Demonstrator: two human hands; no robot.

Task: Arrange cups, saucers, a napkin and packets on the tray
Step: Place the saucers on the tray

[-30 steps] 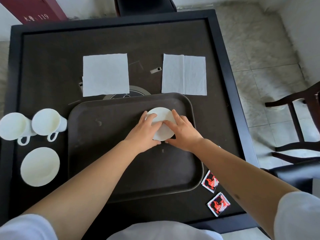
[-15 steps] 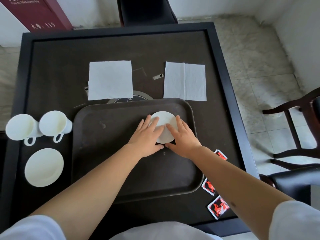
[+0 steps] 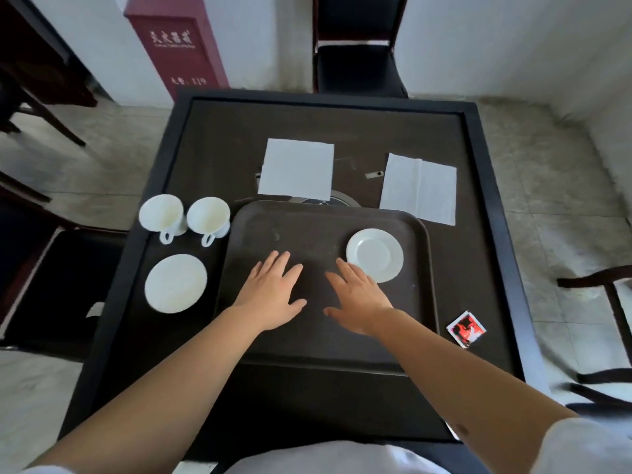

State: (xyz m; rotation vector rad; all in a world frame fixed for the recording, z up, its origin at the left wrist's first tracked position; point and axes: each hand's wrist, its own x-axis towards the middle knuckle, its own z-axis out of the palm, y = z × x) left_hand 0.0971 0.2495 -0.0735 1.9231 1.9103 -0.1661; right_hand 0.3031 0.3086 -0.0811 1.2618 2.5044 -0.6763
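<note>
Both hands, left (image 3: 273, 295) and right (image 3: 357, 297), lie flat and empty on the tray (image 3: 260, 336). One saucer (image 3: 374, 254) sits at its far right; another saucer (image 3: 175, 283), two cups (image 3: 162, 213) (image 3: 208, 217), two napkins (image 3: 297, 171) (image 3: 419, 188) and one red packet (image 3: 465, 329) dot the tabletop (image 3: 212, 138). A red cabinet (image 3: 178, 46) reads "119".

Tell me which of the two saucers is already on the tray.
The saucer at the tray's far right, beside the right hand. The other saucer sits on the table left of the tray, below the two cups.
</note>
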